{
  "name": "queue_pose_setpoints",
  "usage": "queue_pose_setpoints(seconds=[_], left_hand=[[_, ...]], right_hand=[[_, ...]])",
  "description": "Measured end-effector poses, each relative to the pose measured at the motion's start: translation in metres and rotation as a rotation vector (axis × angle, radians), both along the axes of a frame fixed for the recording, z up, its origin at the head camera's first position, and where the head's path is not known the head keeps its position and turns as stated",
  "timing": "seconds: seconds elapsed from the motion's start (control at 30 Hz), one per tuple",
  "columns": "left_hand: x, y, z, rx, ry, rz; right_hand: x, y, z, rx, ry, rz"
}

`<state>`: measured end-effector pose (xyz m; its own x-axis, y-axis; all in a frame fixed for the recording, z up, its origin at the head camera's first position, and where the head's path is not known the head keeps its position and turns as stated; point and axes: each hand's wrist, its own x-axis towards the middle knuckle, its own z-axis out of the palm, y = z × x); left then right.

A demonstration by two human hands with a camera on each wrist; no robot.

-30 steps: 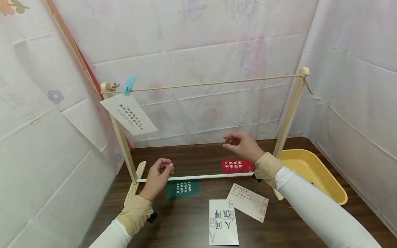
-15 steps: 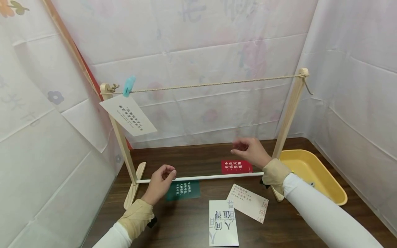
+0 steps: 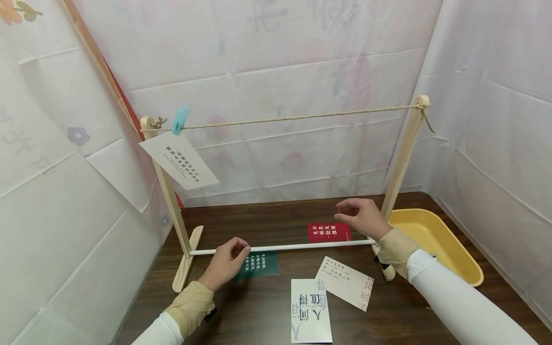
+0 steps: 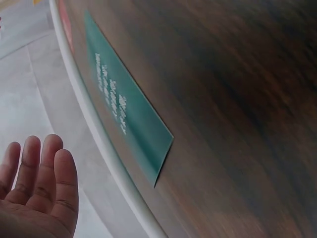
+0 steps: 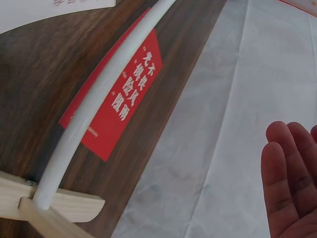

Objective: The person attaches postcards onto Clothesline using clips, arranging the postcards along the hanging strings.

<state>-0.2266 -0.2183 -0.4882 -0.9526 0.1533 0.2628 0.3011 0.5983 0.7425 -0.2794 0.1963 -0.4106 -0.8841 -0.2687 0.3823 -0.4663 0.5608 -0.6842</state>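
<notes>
The left hand (image 3: 226, 261) is empty, its fingers loosely bent and clamped on nothing; the head view sets it over the rod (image 3: 319, 246), while its wrist view shows a gap between fingers and rod. The right hand (image 3: 362, 215) is empty too, fingers relaxed, held above the bench (image 3: 276, 220) near the red card (image 3: 328, 233).

That card lies beneath the rod. The green card (image 3: 263, 266), partly behind the left hand, lies by the rod, and nearer the person are the beige card (image 3: 345, 283) and the white card (image 3: 310, 316), meeting at a corner.

Above, one peg (image 3: 180, 120) fixes the hung card (image 3: 181, 160) to the line (image 3: 276, 120) beside the left post (image 3: 168, 201) (it hangs askew). By my judgement, the work is at an early stage: one card is up, four lie unhung, and most of the line is bare. The right arm hides part of the tray (image 3: 476, 278), so I cannot tell whether more pegs wait there.
</notes>
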Motion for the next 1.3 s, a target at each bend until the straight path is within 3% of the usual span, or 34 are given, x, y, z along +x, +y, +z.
queue_pose_setpoints(seconds=[0.33,0.83,1.1,1.3], left_hand=[[0.002,0.001,-0.007,-0.086,-0.035,-0.029],[0.004,0.005,-0.017,-0.306,0.016,-0.096],[0.007,0.009,-0.019,-0.359,0.007,-0.219],[0.008,0.009,-0.021,-0.471,0.044,-0.286]], right_hand=[[0.003,0.018,-0.007,0.011,-0.002,-0.010],[0.012,0.042,-0.011,0.091,-0.064,-0.034],[0.019,0.055,-0.014,0.101,-0.104,-0.043],[0.025,0.061,-0.015,0.112,-0.102,-0.060]])
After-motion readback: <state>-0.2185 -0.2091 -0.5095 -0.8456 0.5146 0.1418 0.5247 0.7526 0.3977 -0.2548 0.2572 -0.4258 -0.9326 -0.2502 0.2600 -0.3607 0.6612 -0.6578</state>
